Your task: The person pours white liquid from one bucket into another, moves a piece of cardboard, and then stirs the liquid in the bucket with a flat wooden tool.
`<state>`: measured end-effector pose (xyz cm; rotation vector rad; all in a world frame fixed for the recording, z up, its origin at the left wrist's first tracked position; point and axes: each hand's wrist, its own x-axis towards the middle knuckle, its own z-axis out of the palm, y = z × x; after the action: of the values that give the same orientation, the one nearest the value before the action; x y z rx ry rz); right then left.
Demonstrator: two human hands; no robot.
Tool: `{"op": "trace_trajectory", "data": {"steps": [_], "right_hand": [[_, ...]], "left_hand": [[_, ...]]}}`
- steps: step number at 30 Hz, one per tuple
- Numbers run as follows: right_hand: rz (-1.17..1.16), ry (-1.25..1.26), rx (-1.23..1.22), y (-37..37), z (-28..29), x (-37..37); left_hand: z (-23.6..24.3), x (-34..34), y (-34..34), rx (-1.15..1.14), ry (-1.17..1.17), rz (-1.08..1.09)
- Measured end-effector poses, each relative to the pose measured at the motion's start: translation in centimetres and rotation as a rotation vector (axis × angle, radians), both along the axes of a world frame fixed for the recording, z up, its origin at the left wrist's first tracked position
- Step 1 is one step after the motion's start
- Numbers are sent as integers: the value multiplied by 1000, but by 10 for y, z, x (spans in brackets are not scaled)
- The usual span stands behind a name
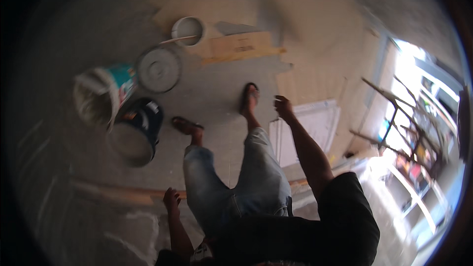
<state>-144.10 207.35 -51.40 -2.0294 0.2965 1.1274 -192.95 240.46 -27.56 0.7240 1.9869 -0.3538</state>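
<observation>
View down a person's own body to a grey floor [212, 76]. The right hand [284, 109] is out in front, fingers closed in, and seems to pinch a small white object [277, 99] at its tips, too small to identify. The left hand [172, 200] hangs low by the left leg, fingers loosely curled; whether it holds anything, I cannot tell.

The step appears to be simply holding the white object, with both hands well apart from the containers. From here, reaching the dark bucket [153, 114] would call for stretching the left hand forward and outward.

Beside that bucket is a white-and-teal container [126, 80]; a round grey lid [159, 70] lies near both. Farther ahead, a stick [178, 39] rests across a pale bucket [178, 28].

Both nearer containers carry printed decoration, and a cardboard strip [227, 48] has faint dark print; all of it is too blurred to read.
</observation>
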Motion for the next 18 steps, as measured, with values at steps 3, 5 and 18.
{"op": "trace_trajectory", "data": {"steps": [3, 5, 18], "right_hand": [[59, -44, 54, -14, 10, 32], [82, -31, 22, -2, 22, 38], [247, 18, -52, 126, 107, 5]], "left_hand": [[-10, 16, -29, 18, -86, 9], [-7, 22, -40, 63, -91, 46], [5, -43, -52, 135, -159, 237]]}}
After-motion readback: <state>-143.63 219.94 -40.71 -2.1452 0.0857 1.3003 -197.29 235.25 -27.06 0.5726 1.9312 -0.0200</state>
